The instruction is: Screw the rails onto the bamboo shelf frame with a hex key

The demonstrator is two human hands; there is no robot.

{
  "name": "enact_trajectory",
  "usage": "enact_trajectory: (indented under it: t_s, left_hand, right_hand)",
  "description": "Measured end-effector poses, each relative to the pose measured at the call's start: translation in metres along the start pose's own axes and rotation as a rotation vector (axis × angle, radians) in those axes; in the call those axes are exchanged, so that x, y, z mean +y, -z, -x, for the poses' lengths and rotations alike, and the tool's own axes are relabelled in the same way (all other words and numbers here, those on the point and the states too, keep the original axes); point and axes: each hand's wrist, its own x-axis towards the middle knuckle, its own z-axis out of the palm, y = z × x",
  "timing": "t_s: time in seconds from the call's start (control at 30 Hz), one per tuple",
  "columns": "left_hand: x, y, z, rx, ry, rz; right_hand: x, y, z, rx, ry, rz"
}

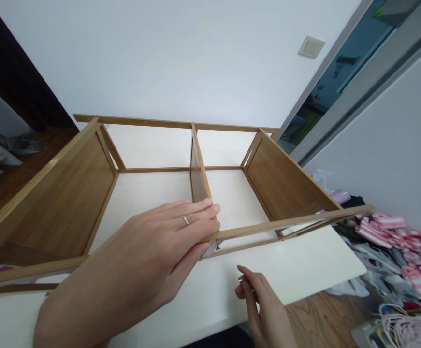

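A wooden shelf frame (87, 193) lies on its back on a white table (304, 266), with two side panels and a middle divider (197, 174). My left hand (152, 251) grips the near rail (268, 224) where it meets the divider, fingers over the top and thumb beneath; a ring shows on one finger. Just in front of that joint, my right hand (263, 309) hovers above the table with its fingertips pinched on a small metal piece I cannot make out.
A pile of pink-and-white striped cloth (395, 241) and a coil of pink cord (409, 328) lie on the floor at right. A white wall stands behind the table, with a doorway (341, 82) at upper right. Dark furniture stands at left.
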Motion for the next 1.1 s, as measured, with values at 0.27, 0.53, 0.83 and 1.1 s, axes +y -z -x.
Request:
enact_trajectory:
  t_s: [0.27,0.53,0.83,1.1]
  left_hand:
    - [0.001,0.003,-0.002,-0.010,0.033,0.006]
    - [0.000,0.004,-0.003,-0.021,0.083,-0.021]
    - [-0.001,0.007,-0.005,-0.014,0.098,-0.040]
    - [-0.001,0.008,-0.007,-0.029,0.088,-0.030]
  right_hand:
    - [-0.019,0.006,0.012,-0.034,-0.206,-0.156]
    - [-0.053,0.023,-0.023,0.127,0.234,-0.356]
    - [-0.082,0.003,-0.034,0.179,0.524,-0.598]
    - [-0.084,-0.007,-0.043,0.148,0.581,-0.520]
